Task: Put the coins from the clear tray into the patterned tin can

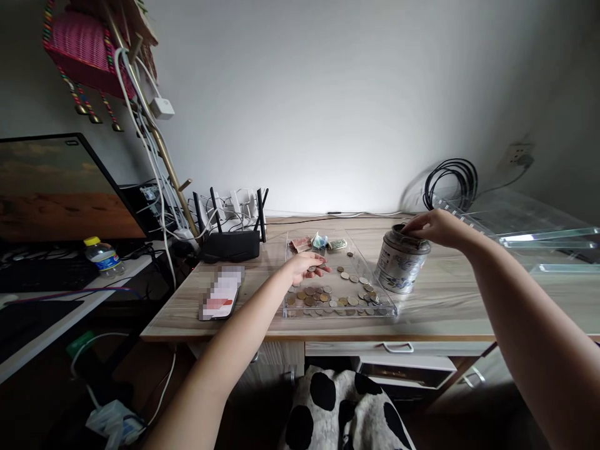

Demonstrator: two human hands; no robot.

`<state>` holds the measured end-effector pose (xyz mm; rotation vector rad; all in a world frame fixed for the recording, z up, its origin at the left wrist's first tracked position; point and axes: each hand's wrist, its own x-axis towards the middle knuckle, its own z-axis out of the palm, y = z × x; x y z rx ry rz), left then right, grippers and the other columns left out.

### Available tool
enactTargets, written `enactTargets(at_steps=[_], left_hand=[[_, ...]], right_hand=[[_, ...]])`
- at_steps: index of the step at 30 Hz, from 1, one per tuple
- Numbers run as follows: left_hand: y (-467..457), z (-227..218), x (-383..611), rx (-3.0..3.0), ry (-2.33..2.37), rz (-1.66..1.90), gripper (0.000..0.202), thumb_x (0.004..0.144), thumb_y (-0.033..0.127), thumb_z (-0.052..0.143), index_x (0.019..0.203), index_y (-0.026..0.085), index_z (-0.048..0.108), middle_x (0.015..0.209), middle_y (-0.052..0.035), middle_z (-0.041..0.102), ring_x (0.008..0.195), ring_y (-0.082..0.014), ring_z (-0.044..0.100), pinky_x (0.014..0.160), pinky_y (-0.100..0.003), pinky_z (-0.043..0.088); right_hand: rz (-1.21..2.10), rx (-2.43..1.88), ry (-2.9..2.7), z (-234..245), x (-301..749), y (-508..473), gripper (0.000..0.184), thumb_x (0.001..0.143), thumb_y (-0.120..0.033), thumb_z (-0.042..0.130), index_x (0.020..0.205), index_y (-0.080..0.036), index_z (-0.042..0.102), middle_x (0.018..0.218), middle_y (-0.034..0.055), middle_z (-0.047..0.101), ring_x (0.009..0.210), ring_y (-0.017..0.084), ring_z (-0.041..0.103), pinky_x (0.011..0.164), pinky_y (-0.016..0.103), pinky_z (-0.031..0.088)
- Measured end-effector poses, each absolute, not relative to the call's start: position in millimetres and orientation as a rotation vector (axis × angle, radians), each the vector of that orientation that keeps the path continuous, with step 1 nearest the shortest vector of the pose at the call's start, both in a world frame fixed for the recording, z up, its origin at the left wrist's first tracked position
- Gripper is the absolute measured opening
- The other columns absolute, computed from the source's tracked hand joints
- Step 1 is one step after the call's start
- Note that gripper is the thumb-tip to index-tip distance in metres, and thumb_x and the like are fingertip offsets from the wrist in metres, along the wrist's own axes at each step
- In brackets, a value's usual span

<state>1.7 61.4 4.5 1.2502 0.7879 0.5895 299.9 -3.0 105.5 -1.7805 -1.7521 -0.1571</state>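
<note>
Coins (315, 269) are held in the half-curled fingers of the left hand (304, 267), which is stretched out palm partly up over a clear plastic tray (359, 264) on a wooden desk (450, 300). The fingertips of the right hand (429, 226) are dipped, pointing down, into the mouth of an upright metal can (402, 265); how far they are closed, and whether anything is gripped, cannot be told, as they are hidden by the rim. More loose coins (324, 297) are scattered in the tray, bunched thickest along its front wall, while three crumpled banknotes (319, 241) are lined up at its back. The can is set just beside the tray's right edge. The tray is placed near the desk's front edge, with a strip of bare wood left between it and a phone (222, 300). Wider open desktop is seen right of the can, bounded behind by a clear plastic box (548, 240). The rear left is taken up by a black router (232, 245).
</note>
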Motion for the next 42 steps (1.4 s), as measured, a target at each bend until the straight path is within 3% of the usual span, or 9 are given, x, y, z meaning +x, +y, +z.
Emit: enactTargets(at_steps=[3, 6, 12, 17, 25, 29, 36, 42], left_hand=[[63, 4, 2, 1.251, 0.799, 0.603, 0.008, 0.074, 0.013, 0.053, 0.081, 0.009, 0.052, 0.071, -0.0087, 0.064, 0.043, -0.0035, 0.050, 0.033, -0.012, 0.026], [65, 2, 1, 1.258, 0.775, 0.575, 0.013, 0.074, 0.017, 0.055, 0.084, 0.009, 0.053, 0.069, -0.0080, 0.063, 0.040, -0.0032, 0.049, 0.032, -0.011, 0.026], [62, 1, 2, 1.275, 0.673, 0.517, 0.021, 0.072, 0.020, 0.058, 0.090, 0.009, 0.054, 0.074, -0.0090, 0.063, 0.055, -0.0099, 0.059, 0.044, -0.015, 0.043], [58, 3, 2, 1.243, 0.639, 0.513, 0.016, 0.074, 0.016, 0.053, 0.089, 0.011, 0.055, 0.071, -0.0072, 0.062, 0.062, -0.0150, 0.062, 0.054, -0.021, 0.048], [59, 7, 2, 1.045, 0.703, 0.576, 0.017, 0.072, -0.003, 0.038, 0.081, 0.007, 0.049, 0.075, -0.0138, 0.063, 0.074, -0.0178, 0.062, 0.066, -0.025, 0.049], [62, 4, 2, 1.021, 0.731, 0.654, 0.024, 0.071, -0.008, 0.035, 0.083, 0.007, 0.048, 0.079, -0.0143, 0.063, 0.078, -0.0175, 0.062, 0.065, -0.022, 0.049], [64, 4, 1, 1.007, 0.747, 0.758, 0.017, 0.073, -0.004, 0.039, 0.082, 0.007, 0.048, 0.073, -0.0132, 0.062, 0.075, -0.0168, 0.062, 0.054, -0.016, 0.048], [60, 7, 0, 0.988, 0.722, 0.713, 0.018, 0.075, -0.002, 0.036, 0.085, 0.006, 0.048, 0.078, -0.0161, 0.063, 0.074, -0.0195, 0.062, 0.058, -0.023, 0.051]], right_hand=[[-0.293, -1.875, -1.723, 104, 285, -15, 0.025, 0.063, -0.036, 0.057, 0.079, -0.020, 0.067, 0.069, 0.0030, 0.064, 0.059, 0.013, 0.054, 0.052, 0.024, 0.038], [-0.608, -1.729, -1.512, 92, 249, -30, 0.028, 0.074, -0.034, 0.044, 0.089, -0.022, 0.064, 0.084, 0.0034, 0.063, 0.069, 0.015, 0.054, 0.054, 0.025, 0.037], [-0.009, -1.571, -2.146, 45, 163, -21, 0.028, 0.074, -0.040, 0.046, 0.085, -0.023, 0.065, 0.078, 0.0016, 0.064, 0.062, 0.011, 0.054, 0.050, 0.020, 0.037], [0.013, -1.752, -2.194, 29, 138, -4, 0.020, 0.070, -0.034, 0.052, 0.078, -0.022, 0.066, 0.074, 0.0030, 0.064, 0.066, 0.013, 0.056, 0.053, 0.021, 0.036], [-0.330, -1.729, -1.861, 85, 191, -24, 0.023, 0.073, -0.030, 0.047, 0.087, -0.027, 0.065, 0.083, -0.0003, 0.065, 0.068, 0.013, 0.056, 0.056, 0.023, 0.039], [-0.489, -1.967, -1.675, 117, 257, -21, 0.023, 0.068, -0.028, 0.051, 0.085, -0.023, 0.066, 0.078, 0.0051, 0.064, 0.068, 0.018, 0.055, 0.058, 0.029, 0.039], [-0.238, -2.042, -1.976, 118, 302, -4, 0.018, 0.061, -0.013, 0.055, 0.071, -0.020, 0.068, 0.070, 0.0030, 0.065, 0.066, 0.015, 0.057, 0.061, 0.025, 0.041], [-0.037, -2.138, -2.077, 130, 292, 3, 0.018, 0.059, -0.012, 0.056, 0.071, -0.016, 0.069, 0.068, 0.0038, 0.065, 0.063, 0.014, 0.058, 0.062, 0.024, 0.041]])
